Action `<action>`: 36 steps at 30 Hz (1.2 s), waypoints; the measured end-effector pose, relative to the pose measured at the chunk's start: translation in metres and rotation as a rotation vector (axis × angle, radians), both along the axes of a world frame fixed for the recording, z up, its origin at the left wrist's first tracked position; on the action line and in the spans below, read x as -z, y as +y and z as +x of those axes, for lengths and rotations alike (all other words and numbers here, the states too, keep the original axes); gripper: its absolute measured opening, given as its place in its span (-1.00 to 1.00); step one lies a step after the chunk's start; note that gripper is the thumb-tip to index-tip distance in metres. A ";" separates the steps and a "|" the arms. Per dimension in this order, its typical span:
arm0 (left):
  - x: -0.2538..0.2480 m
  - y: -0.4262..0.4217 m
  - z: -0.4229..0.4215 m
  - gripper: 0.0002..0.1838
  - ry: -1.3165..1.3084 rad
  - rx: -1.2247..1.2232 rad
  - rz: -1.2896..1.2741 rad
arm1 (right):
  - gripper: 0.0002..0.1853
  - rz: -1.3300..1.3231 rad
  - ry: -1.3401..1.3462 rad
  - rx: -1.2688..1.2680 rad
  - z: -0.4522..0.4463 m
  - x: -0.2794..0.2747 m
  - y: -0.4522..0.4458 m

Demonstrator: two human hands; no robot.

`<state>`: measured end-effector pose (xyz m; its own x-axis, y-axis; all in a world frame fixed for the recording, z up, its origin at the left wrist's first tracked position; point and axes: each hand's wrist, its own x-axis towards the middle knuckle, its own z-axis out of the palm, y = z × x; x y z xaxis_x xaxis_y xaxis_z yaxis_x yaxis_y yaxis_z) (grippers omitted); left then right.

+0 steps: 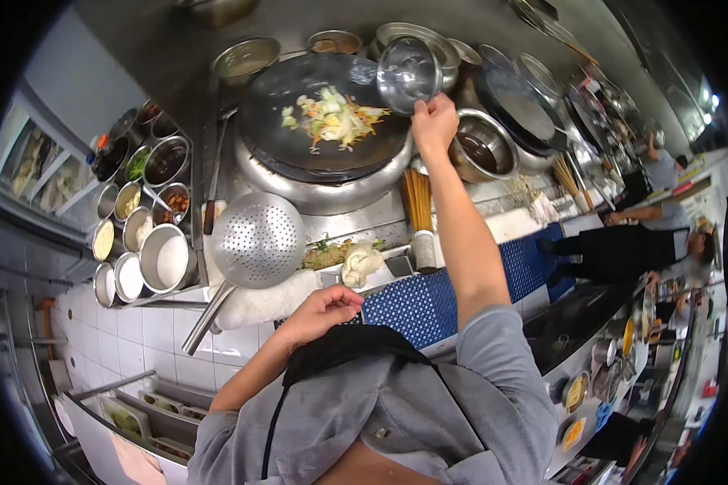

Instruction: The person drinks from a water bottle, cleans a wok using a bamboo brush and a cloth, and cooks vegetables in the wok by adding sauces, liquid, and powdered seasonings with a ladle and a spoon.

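Commercial kitchen with a stainless-steel cooking counter (364,225) against a metal backsplash (332,16); white tiles (154,349) lie at the lower left; a blue mat with a white pattern (416,299) lies between the cooking line and the person; at the right, a co-worker in a grey top and black apron (631,255) stands farther along the line.

A wide, dark, round wok (275,133) sits on a raised metal burner ring (323,194); chopped pale-green and orange vegetables (332,120) lie inside it; the right hand (434,125) holds a shiny metal bowl (408,74), tilted, above the wok's right side, its fingers closed on the rim; the bowl's contents cannot be made out.

The left hand (325,315) is near the counter's front edge, its fingers loosely curled and partly open, with nothing visible in them; just beyond it is a crumpled cream cloth (361,265); a round perforated steel strainer (259,240) lies to its left, its handle over a folded white towel (271,301); a bundled bamboo brush (417,202) lies right of the crumpled cloth; steel containers of seasonings (166,255) cluster at the far left.
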<state>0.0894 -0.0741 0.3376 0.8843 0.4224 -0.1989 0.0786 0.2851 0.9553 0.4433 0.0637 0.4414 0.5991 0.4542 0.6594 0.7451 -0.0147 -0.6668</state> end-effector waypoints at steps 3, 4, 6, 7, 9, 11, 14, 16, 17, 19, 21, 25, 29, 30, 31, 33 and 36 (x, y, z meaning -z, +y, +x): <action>-0.001 -0.011 0.019 -0.76 0.010 0.089 -0.009 | -0.80 0.287 0.789 -0.281 0.004 0.024 -0.051; 0.002 -0.005 0.025 -0.77 0.023 0.124 -0.023 | -0.81 0.441 0.945 -0.375 0.003 0.040 -0.060; 0.010 0.006 0.030 -0.78 0.064 0.142 -0.023 | -0.89 0.501 1.192 -0.379 -0.010 0.058 -0.098; 0.015 0.011 0.038 -0.79 0.082 0.210 -0.023 | -0.90 0.493 1.302 -0.399 -0.003 0.087 -0.113; 0.023 0.019 0.048 -0.82 0.122 0.239 -0.038 | -0.85 0.526 1.407 -0.257 -0.012 0.118 -0.164; 0.033 0.029 0.066 -0.84 0.170 0.250 0.003 | -0.89 0.537 1.400 -0.183 0.002 0.156 -0.223; 0.038 0.039 0.092 -0.80 0.245 0.374 0.068 | -0.89 0.633 1.225 0.146 0.015 0.171 -0.331; 0.039 0.041 0.107 -0.81 0.261 0.412 0.098 | -0.89 0.684 1.106 0.343 0.027 0.184 -0.402; 0.042 0.065 0.110 -0.81 0.257 0.435 0.086 | -0.90 0.693 1.005 0.494 0.023 0.174 -0.410; 0.038 0.056 0.129 -0.82 0.261 0.465 0.117 | -0.91 0.841 0.821 0.772 0.026 0.161 -0.474; 0.035 0.045 0.144 -0.83 0.271 0.477 0.140 | -0.88 1.038 0.628 0.986 0.035 0.169 -0.538; 0.034 0.027 0.165 -0.86 0.249 0.533 0.119 | -0.79 0.957 0.383 1.502 0.040 0.177 -0.651; 0.038 0.008 0.175 -0.85 0.269 0.580 0.149 | -0.67 0.493 0.302 2.052 0.057 0.242 -0.756; 0.039 0.004 0.176 -0.84 0.265 0.597 0.156 | -0.68 0.578 0.393 2.041 0.062 0.245 -0.765; 0.039 0.001 0.177 -0.84 0.271 0.605 0.174 | -0.69 0.659 0.486 2.026 0.067 0.248 -0.773; 0.039 -0.004 0.178 -0.83 0.285 0.613 0.208 | -0.79 1.033 0.665 1.862 0.069 0.217 -0.747; 0.039 -0.006 0.176 -0.81 0.333 0.593 0.228 | -0.75 1.352 0.665 1.646 0.084 0.245 -0.766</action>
